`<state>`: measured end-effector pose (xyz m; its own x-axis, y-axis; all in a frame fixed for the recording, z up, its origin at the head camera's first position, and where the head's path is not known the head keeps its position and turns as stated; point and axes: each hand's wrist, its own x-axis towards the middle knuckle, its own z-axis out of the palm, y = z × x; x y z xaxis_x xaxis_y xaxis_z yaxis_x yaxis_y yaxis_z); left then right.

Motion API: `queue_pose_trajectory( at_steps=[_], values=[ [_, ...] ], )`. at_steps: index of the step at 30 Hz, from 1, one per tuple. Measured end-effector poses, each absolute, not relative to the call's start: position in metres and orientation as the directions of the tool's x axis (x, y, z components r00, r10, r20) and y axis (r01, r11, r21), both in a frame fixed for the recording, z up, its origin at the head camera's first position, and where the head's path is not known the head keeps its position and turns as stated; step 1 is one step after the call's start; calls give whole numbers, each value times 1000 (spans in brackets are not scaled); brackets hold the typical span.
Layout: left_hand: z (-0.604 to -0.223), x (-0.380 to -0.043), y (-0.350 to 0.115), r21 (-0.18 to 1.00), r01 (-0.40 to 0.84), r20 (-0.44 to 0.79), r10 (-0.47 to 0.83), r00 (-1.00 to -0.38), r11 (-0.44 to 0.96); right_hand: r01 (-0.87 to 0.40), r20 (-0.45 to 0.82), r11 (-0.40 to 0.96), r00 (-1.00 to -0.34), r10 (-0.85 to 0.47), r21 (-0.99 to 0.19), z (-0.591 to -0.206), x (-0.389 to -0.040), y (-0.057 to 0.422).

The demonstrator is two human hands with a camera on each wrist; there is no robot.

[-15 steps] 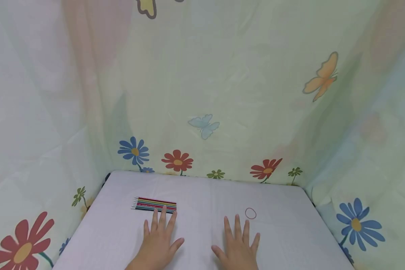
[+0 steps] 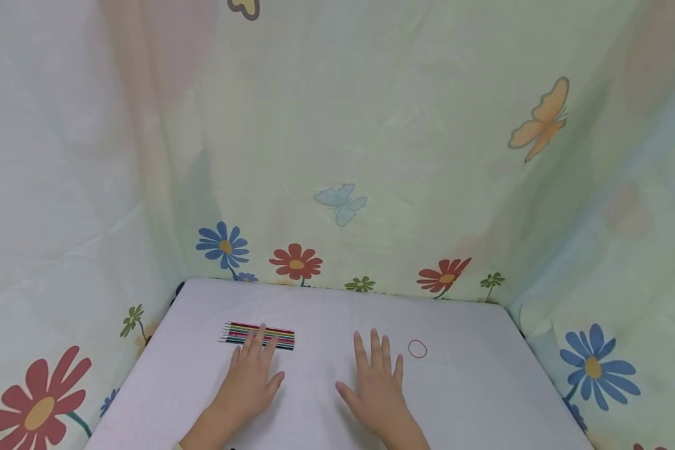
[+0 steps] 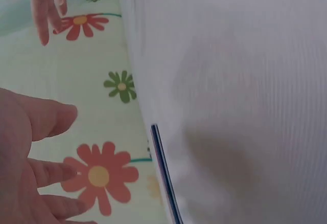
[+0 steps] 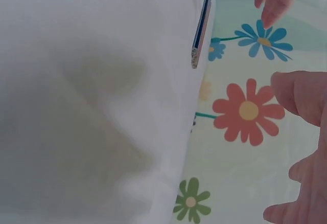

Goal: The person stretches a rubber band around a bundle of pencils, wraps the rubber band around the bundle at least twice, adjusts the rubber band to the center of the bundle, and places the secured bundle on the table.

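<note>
At left on the surface (image 2: 326, 387), pencils (image 2: 284, 338) were partly hidden by the spread left hand (image 2: 247, 382), contact unclear; a ring (image 2: 409, 348) was seen right of the spread right hand (image 2: 378, 389), flowered cloth (image 2: 371, 250) beyond.

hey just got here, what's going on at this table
A person has both bare hands spread open above a white-covered table, holding nothing. The left hand hovers at a row of striped pencils, partly covering them in the head view. The right hand hovers to the left of a thin reddish loop, which lies on the table apart from the pencils.
</note>
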<state>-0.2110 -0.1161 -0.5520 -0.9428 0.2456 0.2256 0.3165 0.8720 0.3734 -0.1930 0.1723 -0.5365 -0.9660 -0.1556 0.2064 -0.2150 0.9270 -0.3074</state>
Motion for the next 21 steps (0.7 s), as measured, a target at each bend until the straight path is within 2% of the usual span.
queue_pose_trajectory(
  at_steps=[4,11,16,21],
  values=[
    [-551,-220,-129,329,329,222,266,-938,885,-241,221,923,-959,-178,-301,-529,-204,158],
    [-549,-230,-149,269,355,295,274,-915,896,-322,250,916,-932,-262,-240,-520,-226,138],
    [-547,-237,-159,234,326,267,262,-928,916,-351,240,916,-922,-303,-193,-516,-239,126],
    [-547,-248,-170,184,300,291,239,-926,936,-370,205,913,-920,-334,-173,-513,-254,110]
  ],
)
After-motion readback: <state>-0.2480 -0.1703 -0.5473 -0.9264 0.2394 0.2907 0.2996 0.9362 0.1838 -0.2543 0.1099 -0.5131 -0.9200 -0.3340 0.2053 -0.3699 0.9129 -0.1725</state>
